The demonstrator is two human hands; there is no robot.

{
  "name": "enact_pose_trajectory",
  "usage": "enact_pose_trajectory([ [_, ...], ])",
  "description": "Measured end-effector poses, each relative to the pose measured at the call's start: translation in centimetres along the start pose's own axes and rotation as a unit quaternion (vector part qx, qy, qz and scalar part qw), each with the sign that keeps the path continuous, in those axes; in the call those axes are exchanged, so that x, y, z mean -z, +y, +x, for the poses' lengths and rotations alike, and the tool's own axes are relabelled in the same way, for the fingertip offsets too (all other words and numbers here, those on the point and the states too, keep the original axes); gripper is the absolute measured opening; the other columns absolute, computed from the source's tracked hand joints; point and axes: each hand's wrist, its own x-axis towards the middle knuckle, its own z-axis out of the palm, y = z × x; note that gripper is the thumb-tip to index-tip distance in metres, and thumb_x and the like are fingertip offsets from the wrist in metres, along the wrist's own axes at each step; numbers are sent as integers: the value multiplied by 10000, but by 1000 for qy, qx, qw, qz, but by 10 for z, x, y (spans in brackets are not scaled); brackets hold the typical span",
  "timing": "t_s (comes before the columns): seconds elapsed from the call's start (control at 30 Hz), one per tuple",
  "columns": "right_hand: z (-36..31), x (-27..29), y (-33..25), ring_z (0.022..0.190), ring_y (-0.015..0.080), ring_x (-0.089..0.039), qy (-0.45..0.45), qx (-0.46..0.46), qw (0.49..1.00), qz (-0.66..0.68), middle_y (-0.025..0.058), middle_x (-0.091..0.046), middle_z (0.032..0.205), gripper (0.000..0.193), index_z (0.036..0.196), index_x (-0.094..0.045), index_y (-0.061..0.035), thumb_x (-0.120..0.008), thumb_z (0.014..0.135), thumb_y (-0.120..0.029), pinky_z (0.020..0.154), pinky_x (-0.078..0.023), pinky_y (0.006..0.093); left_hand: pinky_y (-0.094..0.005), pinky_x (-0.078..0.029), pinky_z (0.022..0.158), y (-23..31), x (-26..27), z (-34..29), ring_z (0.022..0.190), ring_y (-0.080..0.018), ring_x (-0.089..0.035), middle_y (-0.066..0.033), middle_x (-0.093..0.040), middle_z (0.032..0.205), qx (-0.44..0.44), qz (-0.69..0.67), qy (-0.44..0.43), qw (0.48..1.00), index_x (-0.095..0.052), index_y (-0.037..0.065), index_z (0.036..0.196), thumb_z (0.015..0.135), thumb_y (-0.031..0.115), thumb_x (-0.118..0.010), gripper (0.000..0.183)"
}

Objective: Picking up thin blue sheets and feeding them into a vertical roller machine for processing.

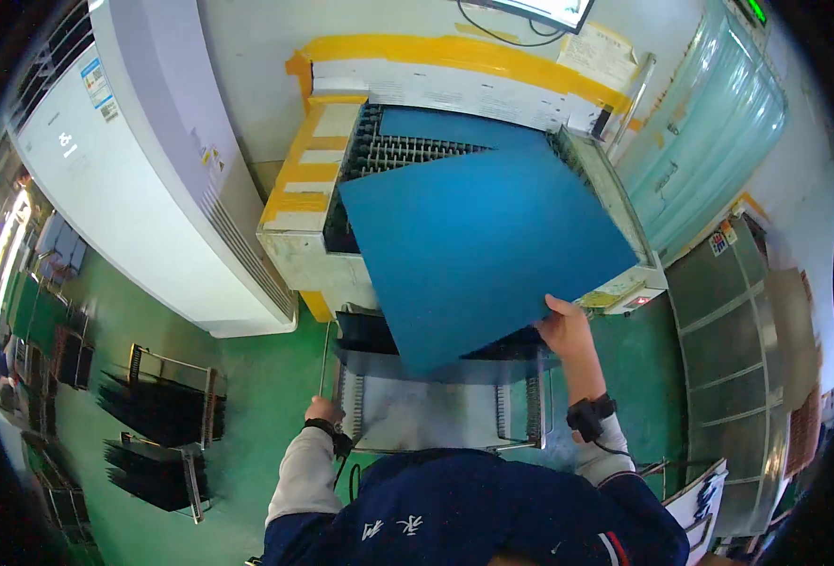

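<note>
While the person's dark blue jacket fills the near edge of the view, both hands reach forward over a grey wire-sided metal rack [436, 415] that stands on the green floor [256, 396]. The left hand [322, 411], near and low, is closed around the thin upright rod at the rack's left side; a black wrist strap covers part of it, so the fingers are hard to make out. The right hand [564, 325], farther and to the right, pinches the near right corner of a large flat blue rectangular sheet [478, 250], thumb on top and the other fingers hidden beneath.

That sheet hangs tilted above the rack and the front of a white and yellow roller-bed machine [327, 255]. Its long axis runs from near right to far left, one corner pointing near toward the rack, and it hides most of the rollers. A second blue sheet [454, 127] lies farther in on the roller bed, partly covered. A white cabinet [143, 179] stands to the left, dark racks of plates [157, 406] near left, and a clear plastic curtain [709, 141] far right.
</note>
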Motion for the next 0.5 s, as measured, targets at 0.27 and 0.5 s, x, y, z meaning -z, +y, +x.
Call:
enact_pose_trajectory([
  [0.27,65,1,43,780,193,-596,10,-48,998,46,48,-625,880,148,938,-583,-96,-675,830,-138,660,-504,324,-397,-526,824,-3,-3,-6,951,-335,-655,-192,-646,1034,-26,22,23,999,-423,-33,1171,679,333,-731,686],
  [0.5,95,1,51,744,194,-630,-31,-205,974,-91,91,-661,899,230,982,-599,-33,-598,897,-247,633,-535,318,-394,-536,787,-1,-5,-4,924,-333,-661,-202,-662,990,-9,23,40,999,-419,-48,1191,684,329,-726,702],
])
